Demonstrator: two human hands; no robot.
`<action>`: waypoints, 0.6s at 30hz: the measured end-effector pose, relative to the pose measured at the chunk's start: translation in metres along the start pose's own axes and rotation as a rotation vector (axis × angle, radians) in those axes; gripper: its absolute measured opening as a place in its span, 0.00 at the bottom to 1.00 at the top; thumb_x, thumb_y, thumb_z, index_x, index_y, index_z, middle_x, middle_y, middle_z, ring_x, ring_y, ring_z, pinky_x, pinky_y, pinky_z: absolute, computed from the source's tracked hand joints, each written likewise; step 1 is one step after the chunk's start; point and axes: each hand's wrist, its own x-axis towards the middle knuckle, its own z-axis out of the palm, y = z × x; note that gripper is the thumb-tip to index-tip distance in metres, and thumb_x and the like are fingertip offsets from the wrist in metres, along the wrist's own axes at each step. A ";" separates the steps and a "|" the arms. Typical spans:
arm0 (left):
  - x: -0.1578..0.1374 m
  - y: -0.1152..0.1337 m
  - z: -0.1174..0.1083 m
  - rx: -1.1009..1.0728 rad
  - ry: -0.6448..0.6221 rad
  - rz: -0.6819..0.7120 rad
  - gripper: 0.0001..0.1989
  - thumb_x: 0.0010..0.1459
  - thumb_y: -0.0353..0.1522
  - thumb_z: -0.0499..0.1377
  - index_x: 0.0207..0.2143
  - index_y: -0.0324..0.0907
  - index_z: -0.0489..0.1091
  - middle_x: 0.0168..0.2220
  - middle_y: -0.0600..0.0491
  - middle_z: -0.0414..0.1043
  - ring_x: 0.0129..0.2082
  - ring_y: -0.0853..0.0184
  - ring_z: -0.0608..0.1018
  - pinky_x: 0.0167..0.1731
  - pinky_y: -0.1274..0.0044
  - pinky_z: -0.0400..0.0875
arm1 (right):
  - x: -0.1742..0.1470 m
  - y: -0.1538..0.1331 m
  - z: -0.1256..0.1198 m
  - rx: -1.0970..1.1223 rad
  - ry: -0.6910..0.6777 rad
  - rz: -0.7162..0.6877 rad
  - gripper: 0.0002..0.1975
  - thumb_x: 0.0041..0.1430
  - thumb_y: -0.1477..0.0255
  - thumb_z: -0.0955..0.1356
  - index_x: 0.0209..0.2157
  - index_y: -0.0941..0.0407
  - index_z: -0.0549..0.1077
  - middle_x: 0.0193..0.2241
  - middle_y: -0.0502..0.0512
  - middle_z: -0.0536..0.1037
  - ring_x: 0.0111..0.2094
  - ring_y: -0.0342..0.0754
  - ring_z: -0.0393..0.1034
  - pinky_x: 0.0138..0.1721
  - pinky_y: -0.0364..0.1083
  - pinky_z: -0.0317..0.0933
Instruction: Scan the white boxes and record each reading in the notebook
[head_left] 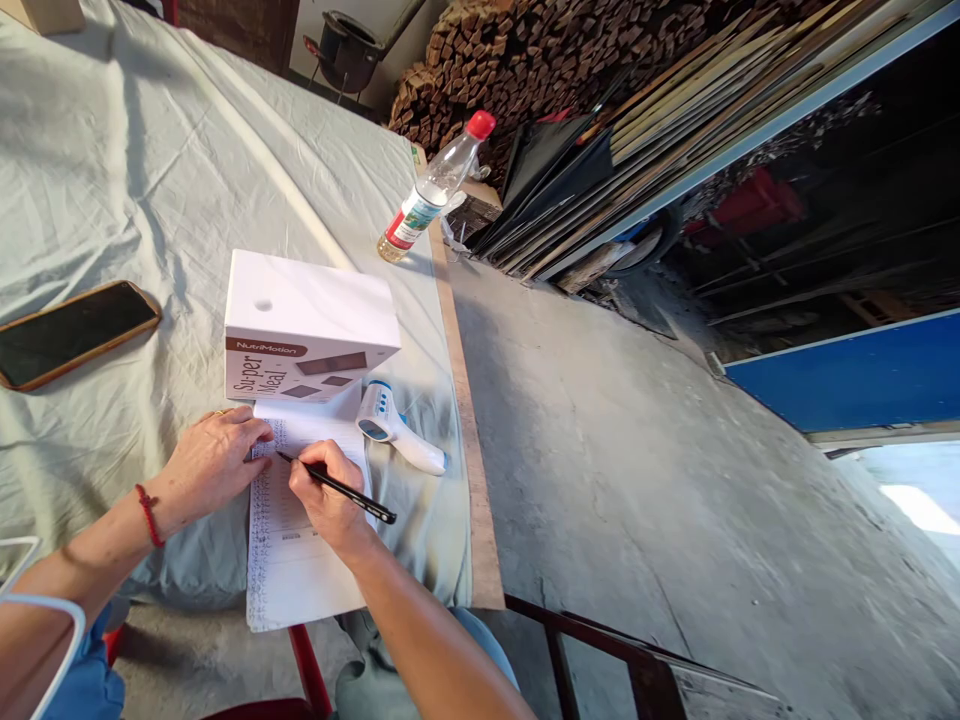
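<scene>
My right hand (pixel 328 495) pinches a black pen (pixel 349 490), its tip touching the upper part of a notebook page. The white spiral notebook (pixel 300 585) lies at the table's near edge, its lower end jutting over. At its left margin rests my left hand (pixel 217 455), a red cord bracelet on the wrist; its fingers are apart, slightly bent, and press on the paper. Just beyond the notebook stands a white and brown "Super Meal" box (pixel 311 300), covering the page's top. A white infrared thermometer (pixel 401 430) lies right of the notebook.
A phone (pixel 75 335) lies on the cloth-covered table (pixel 247 180) at left. A red-capped bottle (pixel 427 195) stands near the right edge. Beyond are stacked firewood (pixel 540 50) and leaning boards (pixel 637 150). Concrete floor (pixel 600 420) spreads to the right.
</scene>
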 end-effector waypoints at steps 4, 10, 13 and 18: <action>0.000 0.000 0.000 -0.001 0.014 0.007 0.01 0.57 0.29 0.61 0.33 0.42 0.73 0.32 0.52 0.71 0.33 0.61 0.77 0.34 0.73 0.70 | 0.000 0.000 0.000 0.007 0.021 0.005 0.09 0.58 0.68 0.64 0.26 0.52 0.63 0.20 0.46 0.69 0.20 0.42 0.61 0.25 0.42 0.61; 0.001 0.002 -0.002 0.021 -0.047 -0.029 0.02 0.58 0.29 0.62 0.35 0.41 0.74 0.34 0.50 0.72 0.36 0.58 0.78 0.37 0.71 0.72 | 0.000 0.001 0.000 0.011 0.014 -0.028 0.08 0.58 0.70 0.64 0.25 0.52 0.62 0.20 0.46 0.68 0.21 0.42 0.61 0.26 0.42 0.61; 0.001 0.002 -0.002 0.016 -0.043 -0.030 0.03 0.58 0.29 0.61 0.35 0.41 0.74 0.34 0.50 0.72 0.36 0.58 0.78 0.36 0.70 0.72 | 0.001 0.001 0.000 0.005 0.001 -0.008 0.08 0.57 0.69 0.64 0.25 0.52 0.62 0.20 0.46 0.69 0.21 0.43 0.61 0.27 0.42 0.62; 0.000 0.001 0.001 0.015 -0.032 -0.023 0.02 0.58 0.29 0.61 0.34 0.42 0.74 0.34 0.50 0.72 0.36 0.58 0.78 0.36 0.70 0.71 | 0.001 0.001 0.000 0.012 0.021 0.006 0.08 0.57 0.68 0.64 0.25 0.52 0.62 0.20 0.46 0.68 0.21 0.43 0.61 0.26 0.42 0.62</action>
